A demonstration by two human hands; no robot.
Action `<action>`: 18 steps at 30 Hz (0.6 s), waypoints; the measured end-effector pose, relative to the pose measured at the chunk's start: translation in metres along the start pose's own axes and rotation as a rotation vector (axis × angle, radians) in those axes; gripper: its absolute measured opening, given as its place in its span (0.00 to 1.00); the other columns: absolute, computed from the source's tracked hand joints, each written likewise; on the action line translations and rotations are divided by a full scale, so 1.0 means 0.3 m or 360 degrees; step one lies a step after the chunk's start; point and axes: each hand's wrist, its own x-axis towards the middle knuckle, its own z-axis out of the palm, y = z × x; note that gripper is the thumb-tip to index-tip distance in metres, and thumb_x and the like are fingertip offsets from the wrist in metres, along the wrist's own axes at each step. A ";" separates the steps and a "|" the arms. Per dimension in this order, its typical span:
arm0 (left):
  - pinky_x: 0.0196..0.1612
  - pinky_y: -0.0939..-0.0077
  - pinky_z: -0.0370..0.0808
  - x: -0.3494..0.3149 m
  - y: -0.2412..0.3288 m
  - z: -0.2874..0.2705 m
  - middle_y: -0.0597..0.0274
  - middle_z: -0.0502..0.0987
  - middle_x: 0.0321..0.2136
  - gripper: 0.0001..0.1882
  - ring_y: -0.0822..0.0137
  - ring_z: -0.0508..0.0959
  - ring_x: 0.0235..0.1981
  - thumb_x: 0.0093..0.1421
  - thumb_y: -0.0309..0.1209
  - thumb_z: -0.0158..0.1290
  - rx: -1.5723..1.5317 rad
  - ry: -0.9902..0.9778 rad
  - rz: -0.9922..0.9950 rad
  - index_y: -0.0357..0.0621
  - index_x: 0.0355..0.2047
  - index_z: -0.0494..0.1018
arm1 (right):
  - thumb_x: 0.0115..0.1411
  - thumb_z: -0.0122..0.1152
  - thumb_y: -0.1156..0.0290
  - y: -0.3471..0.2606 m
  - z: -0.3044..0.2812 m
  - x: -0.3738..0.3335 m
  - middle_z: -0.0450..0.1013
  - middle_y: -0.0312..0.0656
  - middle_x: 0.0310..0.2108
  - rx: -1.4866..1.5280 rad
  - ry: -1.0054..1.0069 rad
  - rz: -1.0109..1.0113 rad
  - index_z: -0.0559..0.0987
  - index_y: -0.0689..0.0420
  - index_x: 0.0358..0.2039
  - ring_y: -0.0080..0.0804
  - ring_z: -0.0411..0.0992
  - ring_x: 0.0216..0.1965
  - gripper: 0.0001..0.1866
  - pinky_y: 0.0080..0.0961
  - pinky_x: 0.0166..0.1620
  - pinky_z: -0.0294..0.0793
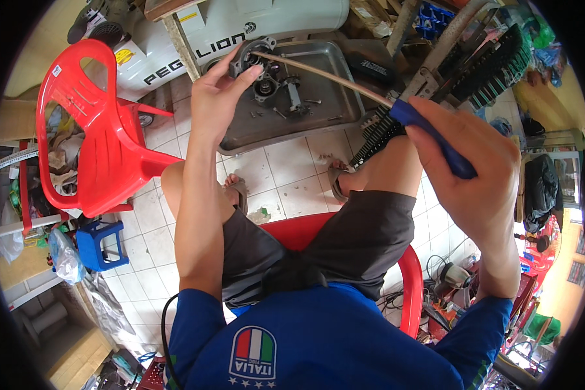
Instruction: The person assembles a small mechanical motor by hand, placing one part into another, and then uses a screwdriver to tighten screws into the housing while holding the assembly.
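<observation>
Near the top middle, my left hand (216, 101) grips a round grey metal housing (244, 57) by its rim, thumb toward its open side. My right hand (471, 162) is wrapped around a long screwdriver (331, 77) with a blue handle. Its shaft slants up to the left, and the tip reaches the housing's opening; whether it touches the inside is too small to tell. Below the housing lies a grey metal tray (257, 133). In it are a second metal casting (265, 88), a metal part with a shaft (294, 94) and several small screws (257, 114).
A red plastic chair (97, 130) stands at the left, with a blue stool (101, 246) nearer. Behind the tray lies a large white tank (286, 23). Dark toothed strips (500, 65) and a metal bar (445, 55) crowd the far right. Tools and cables (445, 286) litter the near right.
</observation>
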 end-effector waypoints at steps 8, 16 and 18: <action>0.47 0.79 0.77 0.002 -0.005 -0.002 0.62 0.81 0.42 0.29 0.75 0.79 0.42 0.59 0.28 0.64 -0.0139 -0.0066 -0.0083 0.35 0.60 0.70 | 0.48 0.74 0.76 0.001 -0.041 0.010 0.67 0.39 0.21 -0.0451 -0.0069 -0.0514 0.83 0.56 0.46 0.30 0.67 0.19 0.21 0.27 0.23 0.66; 0.54 0.60 0.80 0.000 0.037 0.000 0.56 0.78 0.48 0.27 0.66 0.78 0.48 0.64 0.23 0.57 -0.0607 -0.0024 0.0008 0.30 0.61 0.64 | 0.49 0.64 0.85 -0.032 -0.063 0.009 0.68 0.42 0.23 -0.0237 -0.0177 -0.0391 0.81 0.61 0.48 0.34 0.68 0.21 0.23 0.28 0.25 0.67; 0.55 0.59 0.80 0.000 0.043 0.001 0.55 0.77 0.48 0.26 0.66 0.78 0.49 0.64 0.23 0.57 -0.0676 -0.0052 0.0045 0.31 0.62 0.64 | 0.50 0.59 0.87 -0.021 -0.055 -0.009 0.70 0.44 0.25 -0.0171 -0.0160 -0.0322 0.81 0.63 0.49 0.36 0.69 0.22 0.23 0.28 0.27 0.69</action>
